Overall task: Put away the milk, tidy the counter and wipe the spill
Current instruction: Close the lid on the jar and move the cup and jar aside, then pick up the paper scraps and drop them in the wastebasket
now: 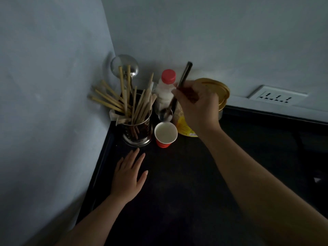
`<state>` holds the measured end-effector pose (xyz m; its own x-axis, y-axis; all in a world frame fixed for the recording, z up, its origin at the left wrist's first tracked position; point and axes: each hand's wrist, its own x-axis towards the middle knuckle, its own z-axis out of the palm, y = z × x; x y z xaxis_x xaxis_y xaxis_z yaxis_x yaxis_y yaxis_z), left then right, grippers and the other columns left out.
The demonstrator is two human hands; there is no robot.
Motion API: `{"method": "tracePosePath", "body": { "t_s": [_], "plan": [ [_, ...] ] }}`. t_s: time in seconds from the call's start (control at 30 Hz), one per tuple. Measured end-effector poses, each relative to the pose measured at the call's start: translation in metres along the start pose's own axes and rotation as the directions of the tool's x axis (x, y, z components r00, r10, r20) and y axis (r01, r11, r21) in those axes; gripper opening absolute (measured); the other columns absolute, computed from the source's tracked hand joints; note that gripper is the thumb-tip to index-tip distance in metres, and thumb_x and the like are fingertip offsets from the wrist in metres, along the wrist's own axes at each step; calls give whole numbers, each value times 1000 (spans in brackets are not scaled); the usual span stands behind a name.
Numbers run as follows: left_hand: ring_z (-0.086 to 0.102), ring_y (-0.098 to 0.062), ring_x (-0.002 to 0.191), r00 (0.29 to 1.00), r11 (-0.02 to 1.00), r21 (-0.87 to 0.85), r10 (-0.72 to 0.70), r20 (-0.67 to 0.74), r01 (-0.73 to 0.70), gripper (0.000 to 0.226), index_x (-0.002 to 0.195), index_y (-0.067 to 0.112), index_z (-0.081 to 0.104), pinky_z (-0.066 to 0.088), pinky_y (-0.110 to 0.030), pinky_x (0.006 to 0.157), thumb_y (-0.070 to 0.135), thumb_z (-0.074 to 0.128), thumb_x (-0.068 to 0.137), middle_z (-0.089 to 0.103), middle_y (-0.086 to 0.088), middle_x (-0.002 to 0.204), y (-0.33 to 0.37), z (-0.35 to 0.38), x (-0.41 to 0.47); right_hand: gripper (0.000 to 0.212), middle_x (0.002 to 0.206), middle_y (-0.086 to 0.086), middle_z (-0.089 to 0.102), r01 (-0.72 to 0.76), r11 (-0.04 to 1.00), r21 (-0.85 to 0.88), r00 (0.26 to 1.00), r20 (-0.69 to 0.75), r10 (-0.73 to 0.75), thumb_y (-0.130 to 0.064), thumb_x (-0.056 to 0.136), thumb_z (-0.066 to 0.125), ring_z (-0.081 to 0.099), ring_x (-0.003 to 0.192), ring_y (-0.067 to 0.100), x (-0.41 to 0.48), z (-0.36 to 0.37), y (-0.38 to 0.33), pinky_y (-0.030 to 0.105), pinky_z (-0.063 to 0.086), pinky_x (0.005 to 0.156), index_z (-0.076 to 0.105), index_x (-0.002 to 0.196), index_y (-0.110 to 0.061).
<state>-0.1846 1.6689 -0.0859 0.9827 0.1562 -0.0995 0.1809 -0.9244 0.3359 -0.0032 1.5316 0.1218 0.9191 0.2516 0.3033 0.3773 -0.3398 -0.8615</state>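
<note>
A milk bottle [165,91] with a red cap stands upright in the counter's back corner. My right hand [197,105] is shut on a dark-handled spoon [184,73], its bowl reaching down into a small clear glass [166,115] in front of the bottle. A red paper cup [166,134] with a white inside stands just in front of that glass. My left hand [128,176] lies flat on the black counter [186,183], fingers apart, holding nothing, just short of the utensil holder. No spill shows in this dim light.
A metal holder [137,128] full of chopsticks, with a ladle [124,65] behind it, stands at the left wall. A gold-lidded jar [215,89] and a yellow packet [184,128] sit behind my right hand. A wall socket [277,97] is at the right.
</note>
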Motion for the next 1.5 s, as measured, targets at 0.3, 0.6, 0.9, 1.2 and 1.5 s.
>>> {"method": "tracePosePath", "body": {
  "t_s": [0.3,0.6,0.9,1.2,1.5],
  "plan": [
    [9,-15,143,1000,1000,-3,-8,14,8,61,145,26,25,11,-39,113,52,27,91,15,1,157,-1,1,-1,9,85,2,70,12,995,98,998,60,-18,-14,83,67,66,76,8,8,44,-20,26,56,71,68,90,-11],
    [10,-15,143,1000,1000,-27,-11,13,11,59,145,26,27,16,-41,114,51,30,92,17,1,156,-2,3,0,16,85,4,70,49,988,-149,968,250,-10,-12,78,71,63,79,15,-14,67,17,27,53,70,67,94,-10],
    [-3,-13,144,995,998,-50,-19,94,24,62,147,24,20,4,-39,116,50,29,92,7,1,159,5,-9,3,41,108,-1,62,1,978,-207,956,288,60,-30,84,65,55,95,8,-46,34,19,17,42,77,55,120,-16],
    [49,-12,122,1000,960,-280,-2,-7,0,45,131,19,49,39,-28,101,40,50,91,54,3,132,70,-54,-38,43,128,-3,51,-298,894,-334,872,286,397,-42,93,46,47,114,8,-160,-58,23,21,37,91,45,131,-21],
    [52,1,111,958,850,-526,122,258,34,29,118,31,57,36,-14,83,39,51,90,58,18,116,183,-39,-151,38,124,-6,55,-585,772,-247,773,118,624,-46,94,39,52,103,4,-340,-185,29,23,43,87,51,124,-26]
  ]
}}
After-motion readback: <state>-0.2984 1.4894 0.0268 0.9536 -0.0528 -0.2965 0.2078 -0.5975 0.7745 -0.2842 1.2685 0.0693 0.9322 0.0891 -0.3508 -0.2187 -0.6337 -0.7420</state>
